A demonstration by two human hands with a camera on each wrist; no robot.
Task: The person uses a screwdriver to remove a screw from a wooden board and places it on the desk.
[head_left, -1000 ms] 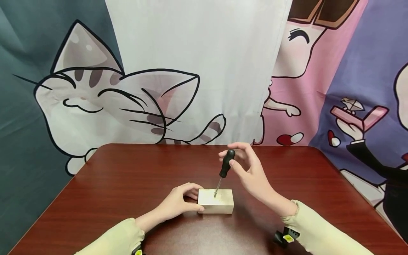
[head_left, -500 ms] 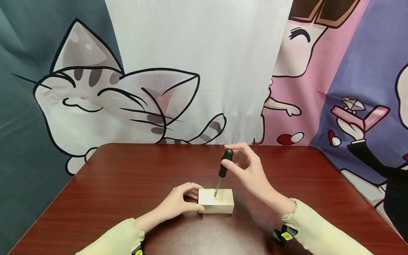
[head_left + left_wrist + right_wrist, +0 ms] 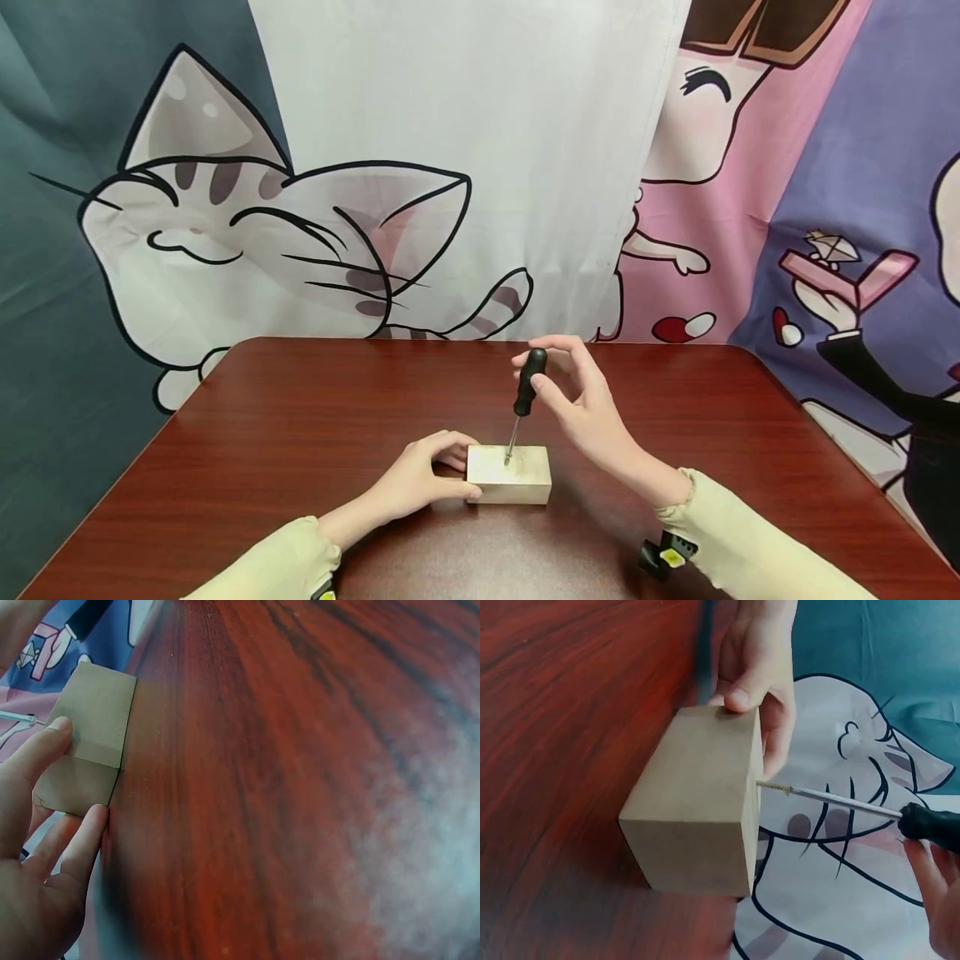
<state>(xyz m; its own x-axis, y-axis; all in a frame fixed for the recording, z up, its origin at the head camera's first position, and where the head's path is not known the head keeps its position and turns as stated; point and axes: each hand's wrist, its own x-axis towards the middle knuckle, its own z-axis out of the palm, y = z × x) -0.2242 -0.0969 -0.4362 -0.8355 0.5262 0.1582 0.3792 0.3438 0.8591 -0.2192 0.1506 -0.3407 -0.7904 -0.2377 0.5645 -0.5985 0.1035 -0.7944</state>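
A pale wooden block (image 3: pixel 509 475) lies on the table. My left hand (image 3: pixel 420 475) grips its left end, thumb on the near face and fingers behind. In the right wrist view, a small brass-coloured screw (image 3: pixel 774 785) stands partly out of the block's top face. The metal shaft of a black-handled screwdriver (image 3: pixel 531 383) meets the screw head. My right hand (image 3: pixel 588 400) holds the handle between thumb and fingers, with the tool leaning slightly right. In the left wrist view, the thumb (image 3: pixel 52 739) presses the block's side.
The reddish-brown wooden table (image 3: pixel 337 392) extends around the block. Behind it hangs a cartoon-printed cloth (image 3: pixel 480 167) along the far edge. A black strap device (image 3: pixel 667 554) sits at my right wrist.
The screwdriver handle has tipped slightly left, more upright. My right thumb and fingers have shifted back and forth around the handle. The left hand and block stay nearly still.
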